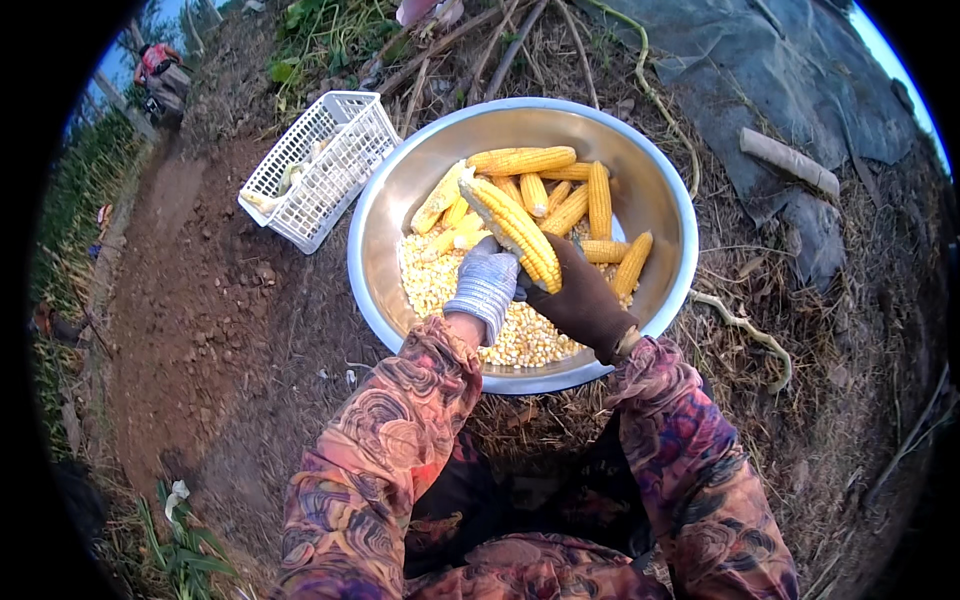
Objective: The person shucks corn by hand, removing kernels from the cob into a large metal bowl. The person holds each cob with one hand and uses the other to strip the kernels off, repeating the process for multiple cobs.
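Over a wide stainless steel basin (667, 262), my left hand (484, 285) in a pale grey knit glove is closed at the left side of a yellow corn cob (511, 225). My right hand (585, 300), in a dark brown glove, grips the cob's lower right side. The cob is tilted, its far tip up and to the left. A pale strip without kernels runs along its left side. Both hands' fingertips are partly hidden. Below lie loose corn kernels (529, 334), and several whole cobs (589, 206) are heaped at the basin's far side.
A white plastic basket (322, 169) with a few pale cobs stands against the basin's left. Dry branches (495, 52) lie beyond it. Dark sheeting (795, 97) and a short pale log (789, 161) are at right. A person (161, 75) is far off at upper left.
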`<state>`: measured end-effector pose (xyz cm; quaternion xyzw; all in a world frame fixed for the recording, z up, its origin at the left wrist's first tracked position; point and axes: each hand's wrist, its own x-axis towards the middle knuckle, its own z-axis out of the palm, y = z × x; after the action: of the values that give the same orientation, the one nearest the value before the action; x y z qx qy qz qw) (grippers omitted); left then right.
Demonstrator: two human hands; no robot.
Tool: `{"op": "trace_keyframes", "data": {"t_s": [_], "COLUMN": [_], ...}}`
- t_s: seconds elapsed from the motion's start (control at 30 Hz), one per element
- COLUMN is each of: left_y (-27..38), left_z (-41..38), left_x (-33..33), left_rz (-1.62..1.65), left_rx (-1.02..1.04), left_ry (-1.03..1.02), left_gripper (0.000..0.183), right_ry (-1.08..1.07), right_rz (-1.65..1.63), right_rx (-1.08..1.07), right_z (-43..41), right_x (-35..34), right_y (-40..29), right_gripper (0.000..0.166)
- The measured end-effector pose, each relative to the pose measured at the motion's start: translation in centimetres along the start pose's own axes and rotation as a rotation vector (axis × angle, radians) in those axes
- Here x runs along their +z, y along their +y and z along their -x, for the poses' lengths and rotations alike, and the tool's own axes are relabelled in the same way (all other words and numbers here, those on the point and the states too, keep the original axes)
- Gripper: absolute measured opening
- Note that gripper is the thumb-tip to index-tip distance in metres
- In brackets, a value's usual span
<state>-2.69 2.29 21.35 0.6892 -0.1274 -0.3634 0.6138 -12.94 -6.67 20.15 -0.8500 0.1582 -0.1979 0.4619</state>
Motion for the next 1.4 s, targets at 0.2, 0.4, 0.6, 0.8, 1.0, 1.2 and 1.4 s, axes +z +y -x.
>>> {"op": "trace_keyframes", "data": {"t_s": [0.2, 0.4, 0.6, 0.8, 1.0, 1.2, 1.4], "left_y": [-1.2, -0.5, -2.1, -1.2, -1.1, -1.5, -0.3], "left_z": [-1.2, -0.2, -1.6, -0.8, -0.8, -1.1, 1.8], "left_x": [-0.9, -0.7, -0.9, -0.8, -1.3, -0.7, -5.1], "left_rz": [0.49, 0.365, 0.016, 0.417, 0.064, -0.423, -0.033], "left_rx": [-0.075, -0.078, 0.022, -0.092, -0.077, -0.031, -0.011], "left_ry": [-0.281, -0.213, -0.088, -0.325, -0.184, 0.206, 0.064], "left_gripper": [0.019, 0.018, 0.021, 0.022, 0.028, 0.031, 0.036], "right_ry": [-0.042, -0.038, -0.022, -0.059, -0.115, -0.126, -0.241], "right_rz": [-0.004, -0.013, -0.089, -0.073, -0.004, -0.031, -0.28], "right_rx": [0.082, 0.063, 0.05, 0.027, 0.126, -0.007, 0.184], "right_z": [0.0, -0.1, 0.2, -0.1, 0.0, -0.9, -0.7], "right_x": [-1.0, 0.1, 0.4, -0.4, 0.0, 1.6, 4.3], "right_y": [-0.3, 0.5, 0.3, 1.1, -0.8, 1.2, -3.0], "right_gripper": [0.063, 0.056, 0.057, 0.057, 0.055, 0.051, 0.051]}}
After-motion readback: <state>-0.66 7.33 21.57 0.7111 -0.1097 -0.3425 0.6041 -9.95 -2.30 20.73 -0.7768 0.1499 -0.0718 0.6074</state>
